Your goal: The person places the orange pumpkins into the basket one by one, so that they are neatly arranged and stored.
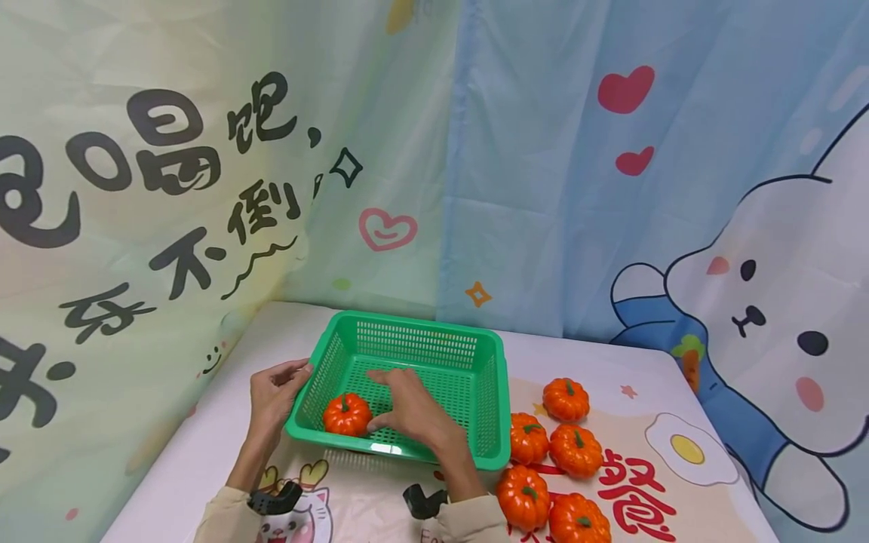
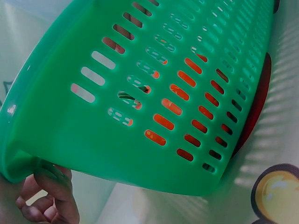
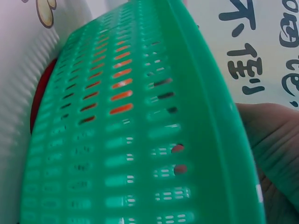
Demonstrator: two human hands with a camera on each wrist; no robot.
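Observation:
A green plastic basket (image 1: 405, 446) with slotted walls stands on the table. My left hand (image 1: 274, 392) grips its left rim, and in the left wrist view the curled fingers (image 2: 56, 193) show at the rim's corner. One small orange pumpkin (image 1: 347, 415) with a green stem lies inside, at the basket's front left. Over the basket's inside, just right of that pumpkin, is my right hand (image 1: 417, 411), thumb and fingers apart with nothing held between them. Through the slots in both wrist views the pumpkin shows as orange patches.
Several more orange pumpkins (image 1: 575, 450) lie on the table right of the basket, the nearest close to its right wall. The printed tablecloth (image 1: 631, 437) carries a fried egg and red lettering. A printed curtain (image 1: 529, 188) hangs behind the table. Something dark red (image 2: 261, 102) shows beneath the basket.

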